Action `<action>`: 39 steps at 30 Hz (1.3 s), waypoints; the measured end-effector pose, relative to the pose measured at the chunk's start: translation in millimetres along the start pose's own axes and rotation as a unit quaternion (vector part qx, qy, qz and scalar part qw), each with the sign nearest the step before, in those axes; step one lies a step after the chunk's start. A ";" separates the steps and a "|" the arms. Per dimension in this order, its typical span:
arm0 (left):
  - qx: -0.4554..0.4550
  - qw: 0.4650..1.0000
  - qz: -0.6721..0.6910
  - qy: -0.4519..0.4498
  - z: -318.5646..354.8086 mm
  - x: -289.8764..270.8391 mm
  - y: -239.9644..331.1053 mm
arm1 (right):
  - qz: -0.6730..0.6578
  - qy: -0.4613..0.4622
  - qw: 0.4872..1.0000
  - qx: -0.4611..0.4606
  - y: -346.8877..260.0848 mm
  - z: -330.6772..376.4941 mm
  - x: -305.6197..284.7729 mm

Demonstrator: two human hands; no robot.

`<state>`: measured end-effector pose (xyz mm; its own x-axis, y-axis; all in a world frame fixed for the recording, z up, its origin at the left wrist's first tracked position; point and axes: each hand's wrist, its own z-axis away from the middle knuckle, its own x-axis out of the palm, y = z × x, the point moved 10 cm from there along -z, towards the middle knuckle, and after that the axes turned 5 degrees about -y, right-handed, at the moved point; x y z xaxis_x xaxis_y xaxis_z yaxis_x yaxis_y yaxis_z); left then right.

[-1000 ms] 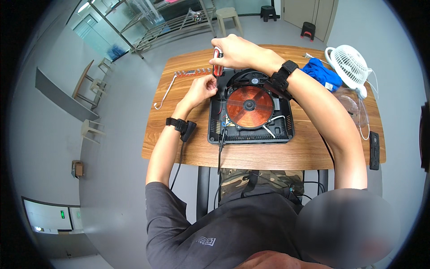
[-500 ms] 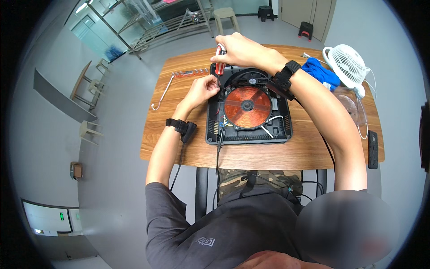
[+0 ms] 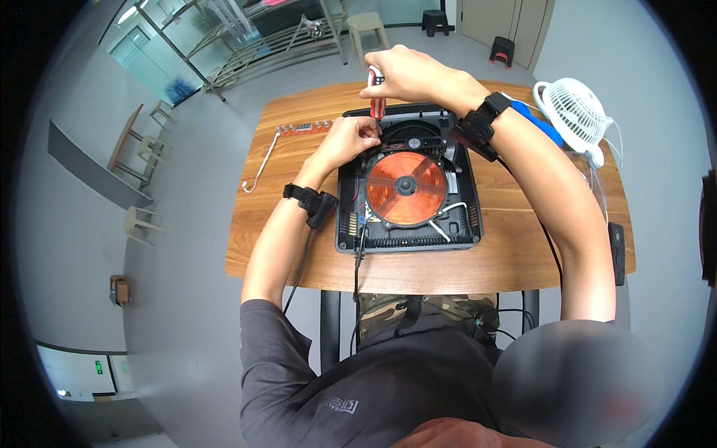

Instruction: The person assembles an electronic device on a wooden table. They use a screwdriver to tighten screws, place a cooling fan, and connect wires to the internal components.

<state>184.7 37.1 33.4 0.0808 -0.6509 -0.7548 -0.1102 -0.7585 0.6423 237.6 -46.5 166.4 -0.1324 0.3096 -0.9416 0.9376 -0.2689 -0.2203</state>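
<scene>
An opened induction cooker lies on the wooden table, its round copper coil exposed with a black cooling fan behind it. My right hand is closed round the red and white handle of a screwdriver, held upright with its shaft pointing down at the cooker's far left part. Beside the shaft's lower end, the fingers of my left hand are pinched together. Whatever lies between them, and the screwdriver's tip, is hidden.
An orange circuit strip with a white wire lies left of the cooker. To the right are a white fan, a blue cloth and a black bar. A dark cable hangs over the table's front edge.
Both hands and the screwdriver have shifted a little right and farther along the cooker's far left part. The whole view has also moved slightly.
</scene>
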 end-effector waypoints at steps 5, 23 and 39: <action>0.002 1.000 0.008 -0.021 -14.3 10.5 -1.2 | 0.002 -0.015 1.000 0.004 12.6 -2.3 5.7; 0.019 0.999 -0.018 -0.030 -13.8 13.4 -7.7 | 0.021 -0.020 0.999 -0.024 9.2 -14.1 17.7; -0.008 0.998 -0.048 -0.044 -14.5 -5.4 3.1 | 0.075 -0.142 0.987 0.006 -8.4 -13.3 20.9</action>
<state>198.4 37.8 41.3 0.0037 -0.5713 -0.8208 -0.0906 -0.8176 0.5687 231.2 -25.6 152.0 -0.0779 -0.0031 -0.9970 0.9502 -0.3028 -0.0734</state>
